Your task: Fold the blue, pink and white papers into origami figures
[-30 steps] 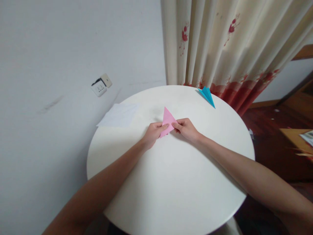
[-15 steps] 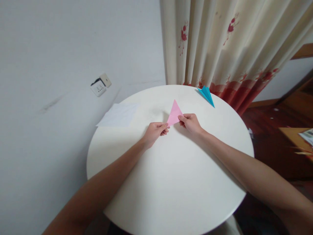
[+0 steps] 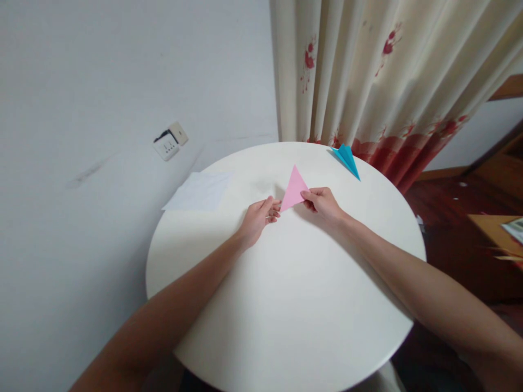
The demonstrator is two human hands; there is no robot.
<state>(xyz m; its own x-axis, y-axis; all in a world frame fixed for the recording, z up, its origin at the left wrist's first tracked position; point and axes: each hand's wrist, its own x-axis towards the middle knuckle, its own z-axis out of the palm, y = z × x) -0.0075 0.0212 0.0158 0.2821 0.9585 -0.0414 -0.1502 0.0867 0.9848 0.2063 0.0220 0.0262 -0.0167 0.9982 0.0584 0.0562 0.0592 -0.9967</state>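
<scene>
A pink paper folded into a triangle (image 3: 293,188) is held just above a round white table (image 3: 286,305), its tip pointing away from me. My right hand (image 3: 323,204) pinches its right lower corner. My left hand (image 3: 257,216) touches the left lower corner with its fingertips, fingers curled and close together. Whether the left fingers grip the paper or only touch it is not clear.
A folded blue paper (image 3: 347,158) lies at the table's far edge by the curtain (image 3: 379,81). A white sheet (image 3: 199,191) hangs over the table's left far rim. A wall socket (image 3: 169,142) sits on the grey wall. Wooden furniture stands at the right.
The pink triangle has moved up and to the right with my right hand. My left hand has slipped from over its lower part to its left corner.
</scene>
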